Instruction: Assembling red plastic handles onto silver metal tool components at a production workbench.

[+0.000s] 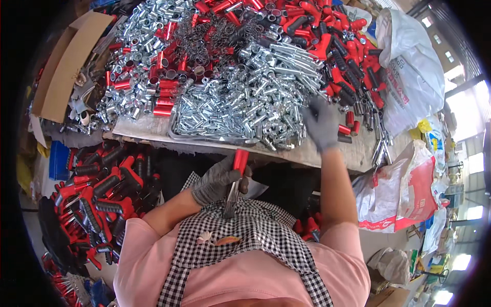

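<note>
My left hand [217, 182], in a grey glove, is closed around a metal-shafted piece with a red sleeve [240, 160] at its upper end. Its flat silvery shaft [231, 198] points down toward my checked apron [225, 225]. Over the right edge of the small metal parts pile [271, 102] reaches my gloved right hand [323, 125]. Its fingers are bent and partly blurred, so whether they grip a part is hidden. Beside that hand, short red sleeves [350, 119] lie on the bench.
Springs [197, 41], silvery rings [148, 30] and red-and-black handles [350, 61] cover the bench [148, 130]. More handles [105, 199] are heaped low at the left. A cardboard box [71, 66] stands far left; white sacks [414, 71] are at the right.
</note>
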A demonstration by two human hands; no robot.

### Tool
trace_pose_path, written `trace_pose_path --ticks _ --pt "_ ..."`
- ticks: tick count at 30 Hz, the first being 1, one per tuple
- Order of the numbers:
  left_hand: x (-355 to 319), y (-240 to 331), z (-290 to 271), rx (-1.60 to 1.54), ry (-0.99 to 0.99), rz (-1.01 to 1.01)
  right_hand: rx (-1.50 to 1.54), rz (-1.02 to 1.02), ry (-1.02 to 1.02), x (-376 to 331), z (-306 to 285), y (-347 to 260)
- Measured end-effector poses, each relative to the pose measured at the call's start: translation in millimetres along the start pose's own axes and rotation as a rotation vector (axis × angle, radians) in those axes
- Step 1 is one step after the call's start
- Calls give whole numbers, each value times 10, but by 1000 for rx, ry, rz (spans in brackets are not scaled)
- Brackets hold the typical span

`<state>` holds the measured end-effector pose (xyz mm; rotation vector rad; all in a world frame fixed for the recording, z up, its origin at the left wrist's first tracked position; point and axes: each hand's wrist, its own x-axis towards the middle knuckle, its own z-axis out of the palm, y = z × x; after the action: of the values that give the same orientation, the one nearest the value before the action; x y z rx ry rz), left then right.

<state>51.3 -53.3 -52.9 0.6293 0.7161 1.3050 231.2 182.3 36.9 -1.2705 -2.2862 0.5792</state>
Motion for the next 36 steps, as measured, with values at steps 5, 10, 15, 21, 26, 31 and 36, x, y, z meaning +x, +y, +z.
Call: trace_pose_path --ticks 5,10,15,21,26,31,36 --pt "-19 23 166 4 31 -162 -638 55 -23 866 376 391" --pt "12 310 232 340 241 -220 -598 -19 22 924 144 264" --pt "214 539 99 813 204 -92 168 -136 -110 230 -369 -71" --pt "486 466 76 1352 -73 289 242 -666 -362 -539 -8 -383" --pt "561 319 -50 1315 -153 254 378 -585 -460 -578 192 -165" --pt "556 308 -100 1238 -74 236 131 -239 -352 206 80 542" --pt "503 370 12 1196 -15 242 -579 141 245 1340 -304 1867"
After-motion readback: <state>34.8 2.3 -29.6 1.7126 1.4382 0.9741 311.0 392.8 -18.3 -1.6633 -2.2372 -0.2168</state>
